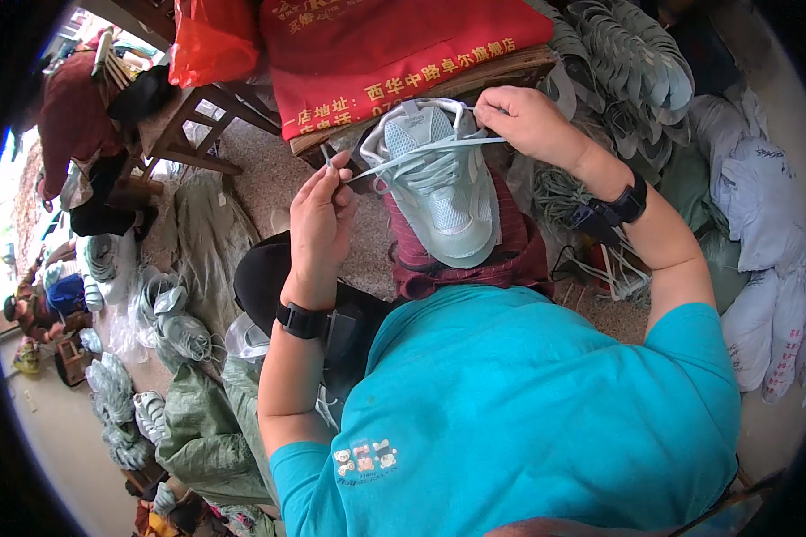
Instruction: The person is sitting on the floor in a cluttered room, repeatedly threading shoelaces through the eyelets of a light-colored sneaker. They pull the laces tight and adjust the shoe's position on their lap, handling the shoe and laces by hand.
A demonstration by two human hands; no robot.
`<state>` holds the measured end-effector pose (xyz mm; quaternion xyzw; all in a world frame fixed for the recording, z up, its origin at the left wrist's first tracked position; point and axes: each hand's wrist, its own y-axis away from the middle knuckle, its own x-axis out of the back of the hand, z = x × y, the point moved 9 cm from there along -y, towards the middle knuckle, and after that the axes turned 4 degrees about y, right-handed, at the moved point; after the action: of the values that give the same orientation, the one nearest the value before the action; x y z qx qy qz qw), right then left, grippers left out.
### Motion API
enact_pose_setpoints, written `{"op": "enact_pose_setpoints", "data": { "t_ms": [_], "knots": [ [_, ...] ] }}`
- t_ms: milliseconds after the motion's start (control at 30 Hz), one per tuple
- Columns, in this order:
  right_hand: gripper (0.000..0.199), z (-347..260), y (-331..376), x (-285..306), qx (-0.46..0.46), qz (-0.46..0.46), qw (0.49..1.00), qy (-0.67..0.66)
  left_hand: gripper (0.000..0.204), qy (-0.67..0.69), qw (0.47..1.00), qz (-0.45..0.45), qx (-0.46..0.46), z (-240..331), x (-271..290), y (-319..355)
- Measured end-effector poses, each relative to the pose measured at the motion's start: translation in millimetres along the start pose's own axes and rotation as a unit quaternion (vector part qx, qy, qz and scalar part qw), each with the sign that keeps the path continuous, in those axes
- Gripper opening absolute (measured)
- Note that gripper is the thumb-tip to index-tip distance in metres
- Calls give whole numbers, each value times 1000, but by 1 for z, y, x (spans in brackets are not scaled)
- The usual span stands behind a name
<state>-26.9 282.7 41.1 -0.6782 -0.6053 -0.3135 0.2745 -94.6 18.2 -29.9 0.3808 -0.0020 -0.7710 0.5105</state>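
Observation:
A pale mint-green and white sneaker [446, 219] rests on my lap over a maroon cloth, its toe pointing toward me. Its light shoelace [421, 157] is threaded through the eyelets, and a length of it stretches across the tongue between my hands. At the left end, my left hand [321, 219] is closed, pinching the lace between thumb and fingertips. A thin dark piece pokes up from those fingers; I cannot tell what it is. My right hand [533, 130] is closed on the lace beside the shoe's collar, at the upper right.
Ahead stands a wooden bench [524, 67] draped with a red cloth [403, 54]. Stacked shoe parts [631, 54] and a bundle of laces [560, 192] lie to the right, near white sacks [761, 215]. Green woven sacking [206, 430] covers floor at left; another person [81, 116] sits far left.

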Motion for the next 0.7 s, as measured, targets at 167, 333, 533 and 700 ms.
{"op": "enact_pose_setpoints", "data": {
  "t_ms": [167,333,533,700],
  "knots": [
    [23,-1,9,-10,-15,-56,998,-20,27,-37,999,-18,-20,3,1,0],
    [20,6,5,-14,-48,-71,996,-31,25,-150,986,-22,-66,3,-5,3],
    [18,-39,6,4,86,52,985,142,25,-352,921,19,-163,7,0,2],
    [19,-48,3,-12,118,41,967,222,25,-419,897,-19,-142,-6,1,-4]
  ]
}}
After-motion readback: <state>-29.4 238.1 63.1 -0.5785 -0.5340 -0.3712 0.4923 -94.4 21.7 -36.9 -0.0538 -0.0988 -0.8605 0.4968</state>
